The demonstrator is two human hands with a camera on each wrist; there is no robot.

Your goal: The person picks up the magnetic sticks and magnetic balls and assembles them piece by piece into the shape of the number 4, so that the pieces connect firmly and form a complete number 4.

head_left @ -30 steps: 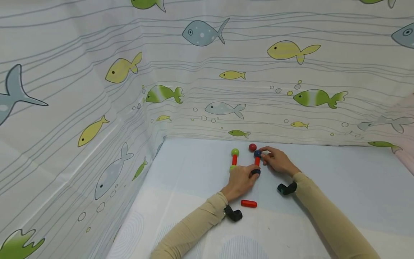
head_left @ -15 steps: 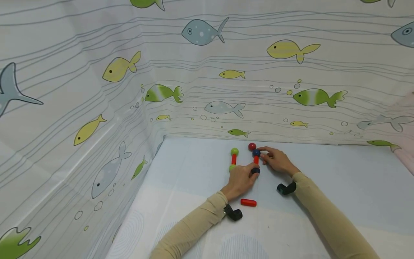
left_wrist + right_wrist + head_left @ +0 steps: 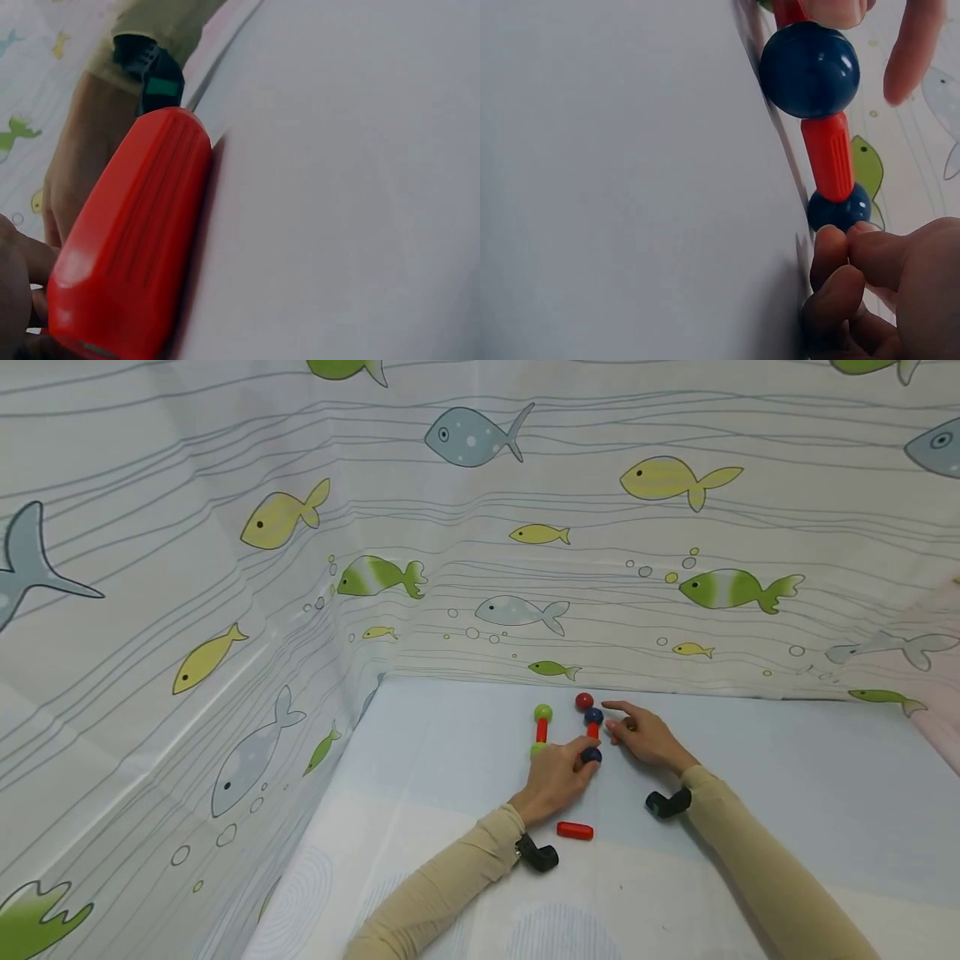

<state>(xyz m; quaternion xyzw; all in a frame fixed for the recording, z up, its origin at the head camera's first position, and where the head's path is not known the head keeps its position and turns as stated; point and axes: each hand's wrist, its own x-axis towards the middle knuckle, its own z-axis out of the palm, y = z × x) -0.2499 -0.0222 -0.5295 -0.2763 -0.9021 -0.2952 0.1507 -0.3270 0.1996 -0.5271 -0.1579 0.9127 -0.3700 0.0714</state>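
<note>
Evidently — left hand (image 3: 553,777) curled round glossy blue ball (image 3: 808,73) | right hand (image 3: 647,738) released — near ridged red rod (image 3: 829,157)

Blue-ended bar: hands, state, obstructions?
Left hand touching near blue ball; right hand beside far blue ball; red rod joining both; red ball just beyond, possible obstacle.

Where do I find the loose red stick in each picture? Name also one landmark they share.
Head: loose red stick, lower half, right of centre.
Left wrist: large, left of centre.
Right wrist: absent; the red piece between blue balls is another.
Shared landmark: right hand, in all three.
</note>
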